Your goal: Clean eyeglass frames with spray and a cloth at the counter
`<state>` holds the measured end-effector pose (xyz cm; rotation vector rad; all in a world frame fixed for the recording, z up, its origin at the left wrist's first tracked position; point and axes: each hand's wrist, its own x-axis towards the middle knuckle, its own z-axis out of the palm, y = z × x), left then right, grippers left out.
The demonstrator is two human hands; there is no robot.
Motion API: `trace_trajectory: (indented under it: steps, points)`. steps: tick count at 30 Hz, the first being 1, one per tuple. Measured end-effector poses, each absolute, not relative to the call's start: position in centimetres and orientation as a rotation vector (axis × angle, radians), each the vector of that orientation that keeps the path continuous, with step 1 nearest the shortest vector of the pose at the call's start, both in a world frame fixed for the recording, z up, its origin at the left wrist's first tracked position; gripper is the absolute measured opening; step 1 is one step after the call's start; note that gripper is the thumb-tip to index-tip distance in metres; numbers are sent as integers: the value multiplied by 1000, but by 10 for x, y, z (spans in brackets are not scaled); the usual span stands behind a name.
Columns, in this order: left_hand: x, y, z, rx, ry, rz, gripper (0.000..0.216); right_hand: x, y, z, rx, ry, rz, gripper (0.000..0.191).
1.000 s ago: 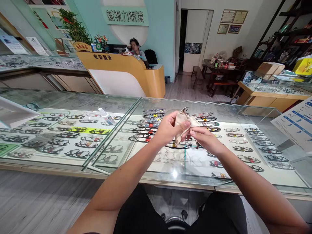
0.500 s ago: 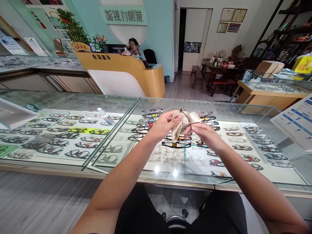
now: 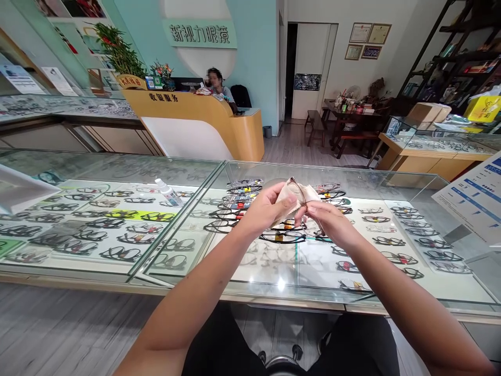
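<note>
My left hand (image 3: 267, 208) is closed on a cream-coloured cloth (image 3: 312, 194), thumb pressed flat against it. The cloth is folded about one side of a pair of thin dark-framed eyeglasses (image 3: 301, 194). Between the fingertips of my right hand (image 3: 329, 215) is the nearer part of that frame, around its middle. Both hands are above the glass display counter (image 3: 250, 290). Cloth and fingers hide much of the lenses. Several eyeglasses (image 3: 282, 236) are laid out directly below and around my hands.
A white spray bottle (image 3: 168, 192) stands on the counter to the left. Printed cards (image 3: 475, 201) rise at the right and left ends. Beyond the counter, a person (image 3: 216, 81) sits behind a wooden cashier desk (image 3: 246, 138). A stool base (image 3: 282, 360) shows between my legs.
The cloth has shifted in my left hand, its hanging fold now tucked closer around the lens. My right hand still pinches the frame. The camera view has tilted slightly upward.
</note>
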<state>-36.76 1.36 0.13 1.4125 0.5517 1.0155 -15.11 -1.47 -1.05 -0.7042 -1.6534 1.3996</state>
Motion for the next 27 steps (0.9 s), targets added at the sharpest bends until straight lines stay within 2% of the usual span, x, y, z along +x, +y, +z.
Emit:
trace_trajectory:
  steps: [11, 20, 27]
  points:
    - [-362, 10, 3, 1299, 483, 992, 50, -151, -14, -11, -690, -1597, 1391, 33]
    - [-359, 7, 2, 1390, 557, 1055, 47, -153, -15, -10, -722, -1688, 1388, 39]
    - [-352, 3, -5, 1325, 717, 1185, 58, -161, -21, -9, -700, -1765, 1403, 39]
